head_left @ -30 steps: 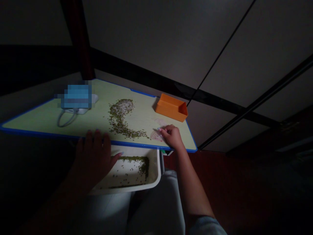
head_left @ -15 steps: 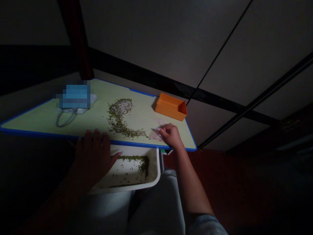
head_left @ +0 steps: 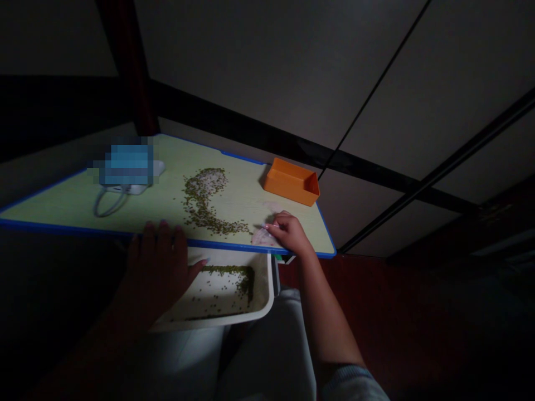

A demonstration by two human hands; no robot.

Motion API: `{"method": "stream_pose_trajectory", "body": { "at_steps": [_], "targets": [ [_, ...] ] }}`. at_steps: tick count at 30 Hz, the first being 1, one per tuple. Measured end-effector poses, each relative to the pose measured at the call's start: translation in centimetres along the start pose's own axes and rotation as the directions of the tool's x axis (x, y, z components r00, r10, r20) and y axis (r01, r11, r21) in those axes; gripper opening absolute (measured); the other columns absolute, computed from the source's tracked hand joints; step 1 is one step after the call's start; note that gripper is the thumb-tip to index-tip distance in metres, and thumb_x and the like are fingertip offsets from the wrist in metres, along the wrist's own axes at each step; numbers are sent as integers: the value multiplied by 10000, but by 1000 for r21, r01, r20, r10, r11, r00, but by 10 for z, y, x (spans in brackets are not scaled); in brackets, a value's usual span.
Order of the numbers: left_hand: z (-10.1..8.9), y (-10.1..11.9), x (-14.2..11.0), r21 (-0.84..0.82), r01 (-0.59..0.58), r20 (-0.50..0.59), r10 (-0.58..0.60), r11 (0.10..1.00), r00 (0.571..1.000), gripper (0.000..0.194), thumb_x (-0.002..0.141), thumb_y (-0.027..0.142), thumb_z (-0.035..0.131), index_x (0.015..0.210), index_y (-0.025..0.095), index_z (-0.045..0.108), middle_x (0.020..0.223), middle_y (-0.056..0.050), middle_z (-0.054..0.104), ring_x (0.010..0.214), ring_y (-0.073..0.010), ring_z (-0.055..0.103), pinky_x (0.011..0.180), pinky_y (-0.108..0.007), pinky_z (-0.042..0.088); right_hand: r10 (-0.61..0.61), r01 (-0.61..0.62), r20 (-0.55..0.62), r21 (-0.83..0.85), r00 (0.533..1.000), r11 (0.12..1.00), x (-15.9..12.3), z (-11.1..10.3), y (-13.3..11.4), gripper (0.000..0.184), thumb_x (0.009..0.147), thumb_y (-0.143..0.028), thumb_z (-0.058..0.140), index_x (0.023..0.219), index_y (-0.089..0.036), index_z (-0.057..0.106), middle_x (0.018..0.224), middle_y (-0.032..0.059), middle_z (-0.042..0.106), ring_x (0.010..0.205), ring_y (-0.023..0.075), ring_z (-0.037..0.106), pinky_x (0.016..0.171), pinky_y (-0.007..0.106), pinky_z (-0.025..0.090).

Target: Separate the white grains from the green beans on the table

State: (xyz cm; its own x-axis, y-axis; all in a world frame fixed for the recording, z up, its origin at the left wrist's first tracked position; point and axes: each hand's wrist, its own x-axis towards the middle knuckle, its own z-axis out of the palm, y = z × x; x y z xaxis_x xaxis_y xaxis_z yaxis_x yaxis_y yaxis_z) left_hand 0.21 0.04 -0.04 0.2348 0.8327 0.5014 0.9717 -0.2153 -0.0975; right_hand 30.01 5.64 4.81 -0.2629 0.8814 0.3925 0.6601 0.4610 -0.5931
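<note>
My left hand (head_left: 161,267) lies with its fingers spread over the near blue edge of the pale yellow tabletop (head_left: 167,209). Its thumb reaches over the white bin (head_left: 267,301), which has green grains along its inside. Further right, my right hand (head_left: 290,231) rests on the tabletop with thumb and fingers pinched together. Whatever may be between them is too small to make out. Beneath those fingertips is a pale pinkish patch (head_left: 262,236). To the left, small green and whitish grains (head_left: 204,192) lie scattered in a curved band that reaches almost to this patch.
An orange open box (head_left: 288,186) stands at the back right of the tabletop. On the left is a blurred-out blue device (head_left: 127,164) with a looped cable (head_left: 106,206). Dark panelled doors (head_left: 267,67) rise behind the table.
My right hand has shifted slightly to the left over the pinkish patch, still pinched. The left hand and the grains look the same.
</note>
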Motion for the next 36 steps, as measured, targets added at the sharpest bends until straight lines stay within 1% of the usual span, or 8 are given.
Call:
{"method": "stream_pose_trajectory", "body": {
  "at_steps": [4,11,18,21,25,29,34,36],
  "targets": [
    [-1,0,0,-63,12,-11,-13,998,1000,747,862,518,431,1381,-19,453,1452,-408,458,1420,-540,391,1066,-710,388,41,-41,-12,16,999,999,1,-1,-2,448,890,-361,691,529,-238,456,579,-15,508,676,176,491,705,306,405],
    [0,1,1,20,11,47,-12,1000,999,752,864,525,430,1345,-51,465,1439,-414,454,1391,-549,414,1082,-669,391,62,-67,-66,-69,996,995,2,0,-2,453,875,-289,704,513,-237,438,570,-15,539,657,172,484,694,304,375],
    [-2,2,1,6,16,32,-16,1000,999,758,868,533,427,1357,-45,452,1432,-410,467,1391,-548,420,1083,-673,395,21,-31,-75,-134,997,990,5,8,-8,426,866,-282,732,531,-230,473,592,-10,559,692,177,507,720,318,360],
    [-4,2,1,-15,19,30,-19,1000,999,743,869,521,417,1362,-35,452,1429,-411,471,1405,-544,406,1072,-684,399,1,-5,-46,-83,999,997,5,9,-9,447,875,-301,719,523,-234,452,583,-18,538,672,169,504,717,312,376],
    [-4,2,0,-15,14,32,-14,1000,999,736,863,499,436,1347,-53,466,1422,-419,474,1393,-553,418,1080,-687,391,20,-19,-68,12,997,1000,4,8,-7,457,884,-325,680,513,-246,425,563,-18,519,648,170,497,694,309,399],
    [-1,1,-1,-64,25,14,-24,998,1000,735,864,498,435,1361,-43,464,1447,-415,458,1426,-543,387,1109,-696,361,50,-49,-78,13,996,999,3,8,-5,447,880,-374,670,517,-248,442,569,-10,541,652,176,507,703,315,412],
    [2,0,-1,-67,31,-4,-32,997,999,750,857,520,434,1414,17,411,1462,-379,468,1433,-526,388,1093,-698,379,30,-29,-119,6,992,1000,4,11,-1,439,889,-330,659,519,-246,441,558,-10,530,661,180,508,699,313,395],
    [1,0,-1,-55,31,2,-31,998,1000,749,861,529,430,1424,35,395,1467,-360,473,1436,-517,388,1100,-684,382,32,-34,-110,-16,993,999,4,12,-1,432,884,-327,676,524,-244,451,562,-11,530,660,179,501,697,313,389]
  ]
}}
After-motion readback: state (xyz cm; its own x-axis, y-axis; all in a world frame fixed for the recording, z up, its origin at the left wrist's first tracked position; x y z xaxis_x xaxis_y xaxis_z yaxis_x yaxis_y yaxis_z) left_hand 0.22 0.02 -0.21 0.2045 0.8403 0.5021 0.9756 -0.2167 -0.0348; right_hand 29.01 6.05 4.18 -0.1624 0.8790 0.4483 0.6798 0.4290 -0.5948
